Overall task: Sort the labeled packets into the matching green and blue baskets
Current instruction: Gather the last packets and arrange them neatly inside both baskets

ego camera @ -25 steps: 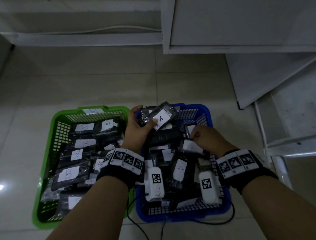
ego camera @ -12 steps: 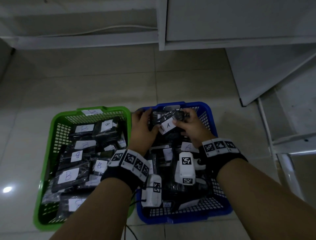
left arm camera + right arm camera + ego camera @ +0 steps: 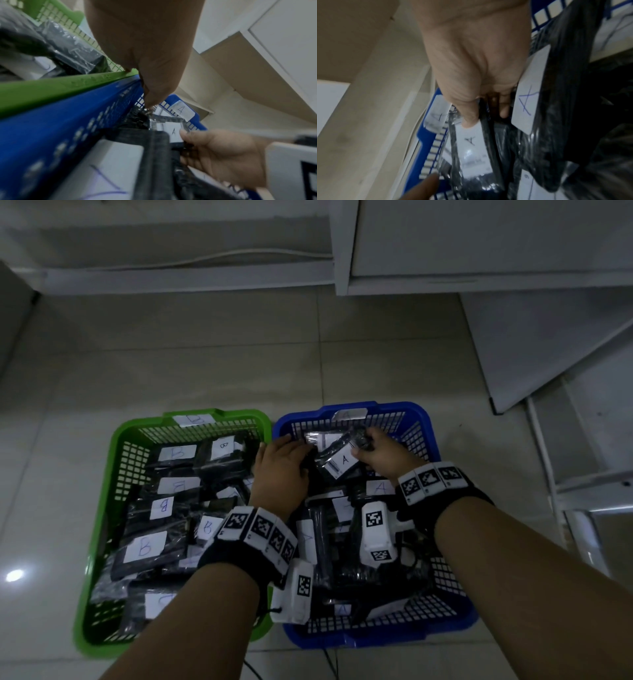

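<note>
Two baskets stand side by side on the floor. The green basket (image 3: 113,446) holds black packets labelled B, and the blue basket (image 3: 423,422) holds packets labelled A. My right hand (image 3: 366,445) pinches a black A packet (image 3: 337,465) low over the blue basket's far end. In the right wrist view the thumb (image 3: 469,121) presses its white label (image 3: 471,146). My left hand (image 3: 291,446) lies just left of that packet with its fingers stretched out. One fingertip (image 3: 148,106) touches the packets by the blue basket's left wall (image 3: 51,121).
A taped B tag (image 3: 193,419) marks the green rim and an A tag (image 3: 346,415) the blue rim. A white cabinet (image 3: 479,241) stands behind. A leaning white panel (image 3: 534,344) and a metal frame (image 3: 548,474) are close on the right. A cable (image 3: 329,662) runs under the baskets.
A second ago my left hand held the A packet up over the blue basket. My right hand came over and took it, the left let go, and the packet is now lower.
</note>
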`<state>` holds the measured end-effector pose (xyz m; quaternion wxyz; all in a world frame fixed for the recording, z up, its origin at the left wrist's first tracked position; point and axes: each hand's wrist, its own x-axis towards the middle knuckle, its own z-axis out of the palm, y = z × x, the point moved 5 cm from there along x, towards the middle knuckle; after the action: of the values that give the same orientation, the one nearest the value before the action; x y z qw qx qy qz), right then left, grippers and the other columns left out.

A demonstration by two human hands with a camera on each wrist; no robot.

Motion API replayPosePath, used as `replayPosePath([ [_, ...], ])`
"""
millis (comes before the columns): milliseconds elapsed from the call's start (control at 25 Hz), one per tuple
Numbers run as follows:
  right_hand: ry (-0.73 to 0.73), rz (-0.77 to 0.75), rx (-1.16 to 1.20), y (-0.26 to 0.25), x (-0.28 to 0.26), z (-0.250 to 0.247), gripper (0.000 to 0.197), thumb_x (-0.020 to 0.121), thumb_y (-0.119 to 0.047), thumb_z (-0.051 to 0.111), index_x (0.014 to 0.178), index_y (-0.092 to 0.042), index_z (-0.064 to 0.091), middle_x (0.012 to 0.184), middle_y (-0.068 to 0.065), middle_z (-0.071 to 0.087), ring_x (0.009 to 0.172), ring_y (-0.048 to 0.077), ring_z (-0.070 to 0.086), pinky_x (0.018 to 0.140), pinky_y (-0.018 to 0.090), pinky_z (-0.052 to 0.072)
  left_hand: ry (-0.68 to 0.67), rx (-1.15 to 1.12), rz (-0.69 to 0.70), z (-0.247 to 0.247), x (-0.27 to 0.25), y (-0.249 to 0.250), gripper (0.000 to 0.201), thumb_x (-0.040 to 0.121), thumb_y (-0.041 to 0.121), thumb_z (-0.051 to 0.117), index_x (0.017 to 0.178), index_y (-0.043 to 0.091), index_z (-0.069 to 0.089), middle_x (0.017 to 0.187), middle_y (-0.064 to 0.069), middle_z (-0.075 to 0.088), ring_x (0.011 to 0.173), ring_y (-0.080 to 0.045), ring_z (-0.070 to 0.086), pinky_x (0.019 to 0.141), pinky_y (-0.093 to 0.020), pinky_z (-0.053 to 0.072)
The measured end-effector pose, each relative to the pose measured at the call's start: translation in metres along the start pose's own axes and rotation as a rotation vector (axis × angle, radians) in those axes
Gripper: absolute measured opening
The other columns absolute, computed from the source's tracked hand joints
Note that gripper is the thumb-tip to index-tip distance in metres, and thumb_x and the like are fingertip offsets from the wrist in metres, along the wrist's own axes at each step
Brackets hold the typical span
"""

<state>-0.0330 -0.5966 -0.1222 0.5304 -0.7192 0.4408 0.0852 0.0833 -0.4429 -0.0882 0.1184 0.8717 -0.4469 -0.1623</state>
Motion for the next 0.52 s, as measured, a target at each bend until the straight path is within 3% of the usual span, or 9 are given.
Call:
replayPosePath([
  [120,0.117,-0.044,-0.042,-0.011,-0.007,-0.002,0.039,0.089,-0.029,0.061,0.122,-0.011,0.052,0.114,0.009,0.062,0.104,0.028,0.06,0.094,0.044,0.049,-0.066,0.085,0.039,0.003,-0.003,0.003,0.054,0.091,0.027,0.052,0.143,0.028,0.038,0.15,0.01,0.036,0.144,-0.017,0.014,0.117,-0.046,-0.002],
  [240,0.183,-0.093,-0.048,-0.013,-0.019,-0.001,0.037,0.09,-0.026,0.06,0.125,-0.015,0.049,0.107,0.003,0.059,0.097,0.022,0.058,0.083,0.036,0.049,-0.08,0.132,0.025,0.004,-0.004,0.005,0.057,0.09,0.03,0.052,0.144,0.028,0.033,0.149,0.007,0.036,0.143,-0.019,0.014,0.116,-0.053,-0.002],
  [320,0.162,-0.087,-0.225,-0.008,-0.019,0.003,0.029,0.094,-0.03,0.054,0.111,-0.007,0.058,0.1,0.008,0.06,0.093,0.025,0.058,0.076,0.029,0.041,-0.081,0.132,0.018,0.003,-0.003,0.006,0.055,0.088,0.032,0.053,0.141,0.029,0.037,0.146,0.003,0.036,0.141,-0.021,0.015,0.116,-0.056,0.001],
  [440,0.125,-0.074,-0.276,-0.006,-0.018,0.007,0.029,0.094,-0.025,0.054,0.098,0.0,0.067,0.095,0.017,0.065,0.091,0.029,0.061,0.074,0.026,0.04,-0.076,0.123,0.031,0.005,-0.002,0.01,0.05,0.087,0.034,0.054,0.136,0.031,0.044,0.146,0.001,0.032,0.141,-0.023,0.014,0.114,-0.06,-0.001],
  [520,0.215,-0.098,-0.267,-0.009,-0.024,0.003,0.02,0.091,-0.019,0.058,0.097,-0.002,0.066,0.095,0.015,0.067,0.091,0.027,0.062,0.078,0.029,0.045,-0.086,0.155,0.032,0.007,-0.004,0.01,0.05,0.088,0.031,0.054,0.137,0.032,0.044,0.146,0.004,0.035,0.142,-0.022,0.012,0.113,-0.061,-0.002],
])
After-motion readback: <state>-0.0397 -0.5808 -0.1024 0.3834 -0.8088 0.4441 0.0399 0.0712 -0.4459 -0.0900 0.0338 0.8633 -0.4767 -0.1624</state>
